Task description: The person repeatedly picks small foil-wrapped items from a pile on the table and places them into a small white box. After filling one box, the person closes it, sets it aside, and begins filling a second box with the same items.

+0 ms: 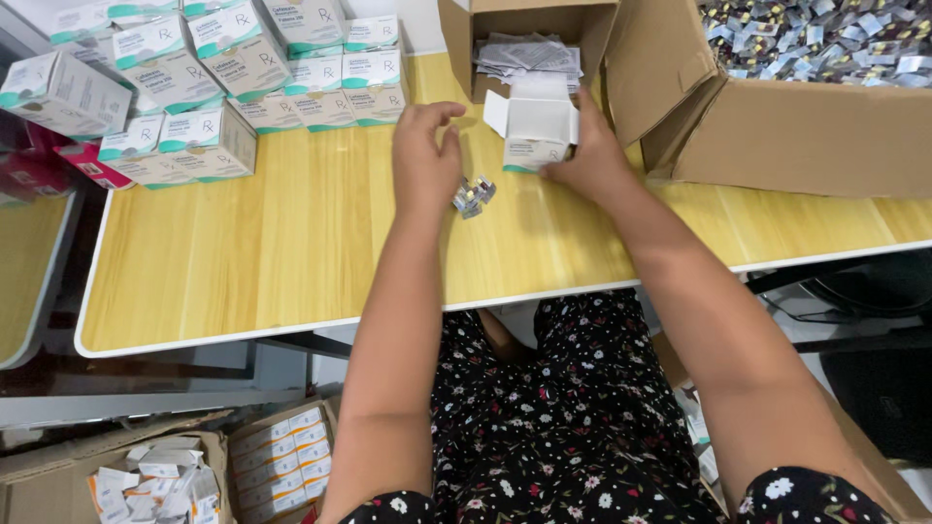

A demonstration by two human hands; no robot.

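At twelve o'clock on the table (291, 243), your right hand (590, 155) steadies the small open box (532, 131) by its side so it stays put; your left hand (423, 160) grasps foil packs (473, 196) just left of it.

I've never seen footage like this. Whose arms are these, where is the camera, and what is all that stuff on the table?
There is no machine here: a person wears a camera on the head, so you look down along their own two bare arms. The left hand hovers over a small bundle of foil pill strips on the yellow wooden table; whether it touches them is hard to tell. The right hand rests against a small white carton with its flap open. To the left are stacked white and teal cartons. Behind is an open brown box of folded leaflets, and to the right a large cardboard box of loose foil strips.
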